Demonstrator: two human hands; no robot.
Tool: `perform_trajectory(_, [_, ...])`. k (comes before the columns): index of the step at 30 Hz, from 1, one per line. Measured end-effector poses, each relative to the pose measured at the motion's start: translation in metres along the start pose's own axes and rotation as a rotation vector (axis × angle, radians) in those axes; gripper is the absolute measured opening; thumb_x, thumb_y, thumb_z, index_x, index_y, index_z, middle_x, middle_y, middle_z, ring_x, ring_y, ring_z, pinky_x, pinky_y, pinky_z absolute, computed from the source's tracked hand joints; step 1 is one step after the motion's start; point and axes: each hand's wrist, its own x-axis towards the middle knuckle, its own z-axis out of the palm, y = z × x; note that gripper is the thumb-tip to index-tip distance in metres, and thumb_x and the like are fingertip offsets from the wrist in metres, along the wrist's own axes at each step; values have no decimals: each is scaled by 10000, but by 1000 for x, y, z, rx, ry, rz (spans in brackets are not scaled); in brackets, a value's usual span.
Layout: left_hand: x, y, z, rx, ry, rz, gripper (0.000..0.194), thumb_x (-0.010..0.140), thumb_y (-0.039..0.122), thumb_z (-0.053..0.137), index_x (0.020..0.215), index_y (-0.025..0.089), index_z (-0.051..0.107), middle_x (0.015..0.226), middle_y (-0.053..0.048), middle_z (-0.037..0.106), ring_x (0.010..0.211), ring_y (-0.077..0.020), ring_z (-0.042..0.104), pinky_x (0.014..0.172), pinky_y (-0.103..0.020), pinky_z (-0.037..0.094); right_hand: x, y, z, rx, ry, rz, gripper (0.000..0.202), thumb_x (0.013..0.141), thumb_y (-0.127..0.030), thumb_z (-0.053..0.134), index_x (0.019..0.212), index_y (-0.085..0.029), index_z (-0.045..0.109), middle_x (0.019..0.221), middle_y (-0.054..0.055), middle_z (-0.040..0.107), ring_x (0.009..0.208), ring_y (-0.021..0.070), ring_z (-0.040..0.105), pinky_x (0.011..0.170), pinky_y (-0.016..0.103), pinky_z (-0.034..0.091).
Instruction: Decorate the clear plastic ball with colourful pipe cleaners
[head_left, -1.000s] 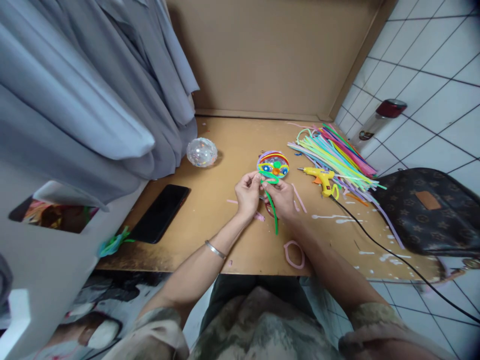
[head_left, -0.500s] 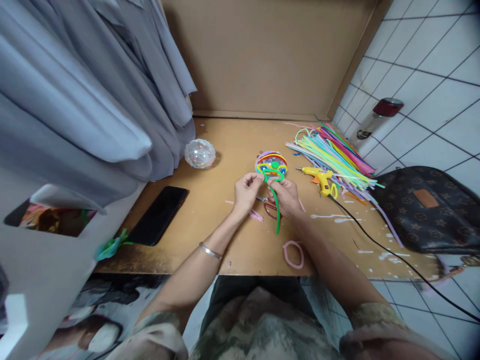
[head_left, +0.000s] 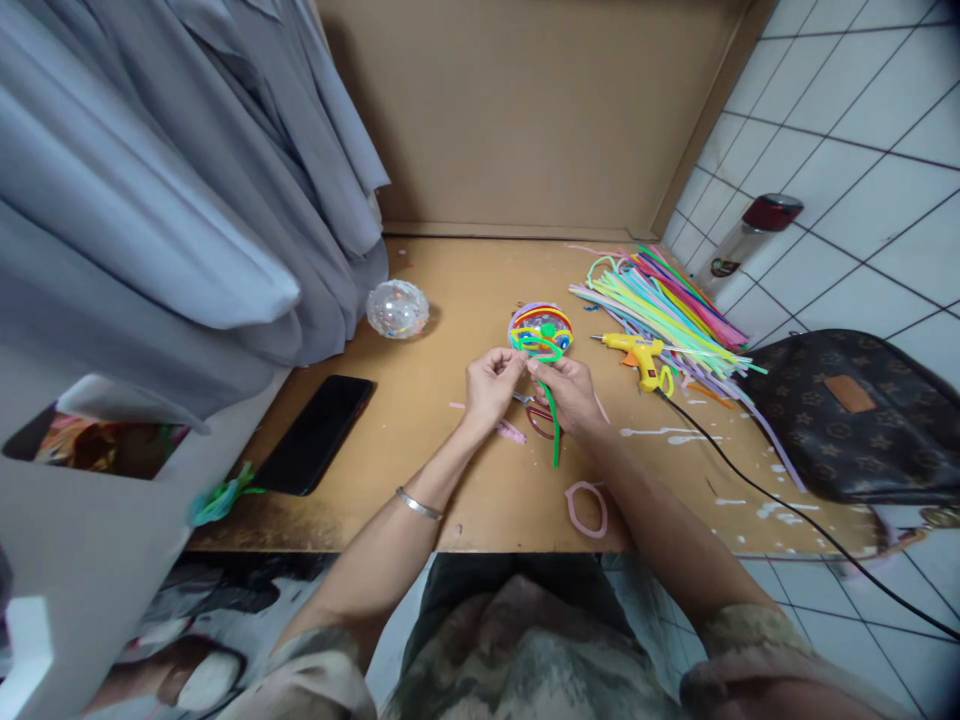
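In the head view, at the centre of the frame, our left hand [head_left: 491,385] and right hand [head_left: 570,393] meet over the wooden tabletop [head_left: 450,470], both pinched shut on a green pipe cleaner [head_left: 553,420]. Its upper end loops against the decorated ball [head_left: 541,332] just above our fingertips, and its tail hangs down between our wrists; the two-handed pinch looks meant to bend it to the ball's curve. Scissors [head_left: 536,415] lie under our right hand. To the right, within reach, lie a yellow glue gun [head_left: 637,352] and a fan of coloured pipe cleaners [head_left: 667,305]. A clear plastic ball [head_left: 397,308] sits centre left, a black phone [head_left: 315,432] lower left, a pink loop [head_left: 586,508] near the table edge.
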Motion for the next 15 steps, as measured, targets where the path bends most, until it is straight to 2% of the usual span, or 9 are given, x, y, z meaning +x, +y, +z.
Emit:
perform_trajectory(7, [-1,-3,3,-24,50,0,348,690,475,741,638,159,605,529,41,530,486,-72,448,504,-206,366,1,0,0,29,-5,-12,399,485,-399,879,652,-170,598,447,-91,454,394,32,323,399,207,204])
perform_trajectory(15, [-2,-2,4,-60,52,-58,386,666,489,766,613,158,575,504,50,521,429,-54,400,442,-196,339,1,1,-2,11,8,-14,424,516,-442,871,619,-186,549,440,-94,439,374,23,301,377,195,188])
